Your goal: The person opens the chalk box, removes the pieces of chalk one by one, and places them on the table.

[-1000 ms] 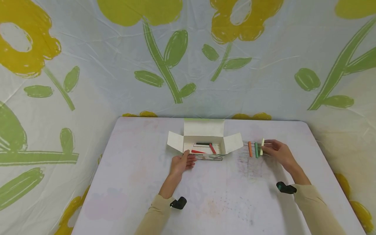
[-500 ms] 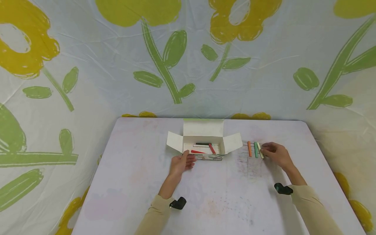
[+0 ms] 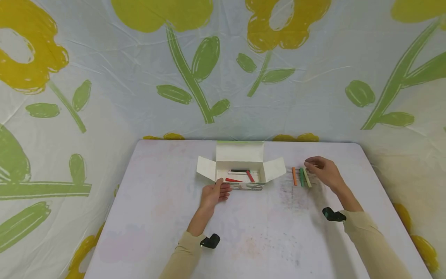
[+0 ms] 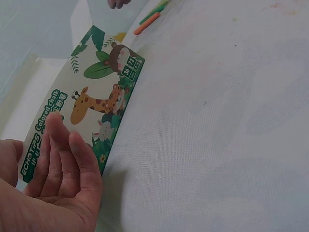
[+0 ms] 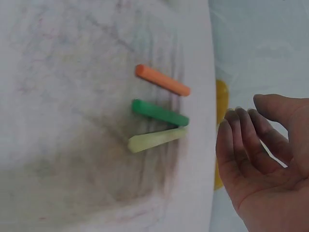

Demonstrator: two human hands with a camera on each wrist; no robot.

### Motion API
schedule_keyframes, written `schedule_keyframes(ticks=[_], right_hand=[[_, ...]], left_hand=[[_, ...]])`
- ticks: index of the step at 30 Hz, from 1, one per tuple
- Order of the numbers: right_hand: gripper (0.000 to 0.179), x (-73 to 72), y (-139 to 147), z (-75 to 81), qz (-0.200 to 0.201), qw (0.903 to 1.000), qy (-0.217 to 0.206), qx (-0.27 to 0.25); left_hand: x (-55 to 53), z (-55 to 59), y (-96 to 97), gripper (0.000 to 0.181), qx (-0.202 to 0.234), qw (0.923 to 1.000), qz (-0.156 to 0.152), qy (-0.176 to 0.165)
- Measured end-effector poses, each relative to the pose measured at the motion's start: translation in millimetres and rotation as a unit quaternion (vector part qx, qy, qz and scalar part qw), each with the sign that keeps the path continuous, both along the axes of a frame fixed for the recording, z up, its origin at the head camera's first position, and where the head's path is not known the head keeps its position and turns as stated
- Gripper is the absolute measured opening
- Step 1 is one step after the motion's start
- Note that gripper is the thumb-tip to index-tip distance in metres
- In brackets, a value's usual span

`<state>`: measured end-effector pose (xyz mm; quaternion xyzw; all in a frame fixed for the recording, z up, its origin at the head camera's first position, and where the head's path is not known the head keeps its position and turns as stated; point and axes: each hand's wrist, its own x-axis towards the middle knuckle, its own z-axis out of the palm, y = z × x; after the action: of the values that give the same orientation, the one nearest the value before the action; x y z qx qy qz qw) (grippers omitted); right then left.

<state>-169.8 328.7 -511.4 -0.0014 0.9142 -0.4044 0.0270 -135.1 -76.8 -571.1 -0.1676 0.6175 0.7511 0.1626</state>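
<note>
One open-flapped white cardboard box (image 3: 249,186) sits mid-frame in the head view, its front wall pinched by the left hand (image 3: 212,195). Left wrist view: woven-textured white tabletop (image 4: 217,125) spreads rightward. Right wrist view: orange chalk cylinder (image 5: 162,80), green chalk cylinder (image 5: 160,113) and pale-yellow chalk cylinder (image 5: 157,140) (the last two converging) lie centrally, near the tabletop's edge; rightward, the relaxed right hand (image 5: 265,188) holds nothing.

Behind the table (image 3: 153,228) and along both its sides hangs a creased pale cloth (image 3: 122,97) with yellow flowers (image 3: 43,46) and green leaves (image 3: 206,58). The table's left half bears a faint purple stain (image 3: 123,244), its right half dark smudges (image 3: 296,198).
</note>
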Motion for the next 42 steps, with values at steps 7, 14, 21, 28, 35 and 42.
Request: schedule_keyframes(ticks=[7, 14, 21, 28, 35, 42], right_hand=[[0.039, -11.6, -10, 20.3, 0.030, 0.9986, 0.028, -0.033], [0.034, -21.2, -31, 38.9, 0.073, 0.9953, 0.049, -0.041], [0.032, -28.2, -59, 54.3, 0.106, 0.9921, 0.054, -0.038], [0.028, -35.0, -84, 55.2, 0.144, 0.9857, 0.061, -0.062], [0.024, -39.9, -109, 44.1, 0.171, 0.9810, 0.071, -0.059], [0.023, -41.4, -135, 26.8, 0.223, 0.9710, 0.063, -0.060]], left_hand=[[-0.2, 1.2, -1.0, 0.049, 0.004, 1.0000, 0.000, 0.002], [1.9, 3.1, 0.2, 0.048, -0.003, 1.0000, 0.005, 0.007], [1.7, 2.5, 0.7, 0.048, -0.005, 0.9999, 0.006, 0.009], [2.5, 7.2, 1.0, 0.046, -0.011, 0.9999, 0.005, 0.004], [1.1, 2.6, 2.4, 0.047, -0.008, 0.9999, 0.010, 0.006], [2.7, 6.7, 1.6, 0.047, -0.001, 1.0000, 0.007, 0.004]])
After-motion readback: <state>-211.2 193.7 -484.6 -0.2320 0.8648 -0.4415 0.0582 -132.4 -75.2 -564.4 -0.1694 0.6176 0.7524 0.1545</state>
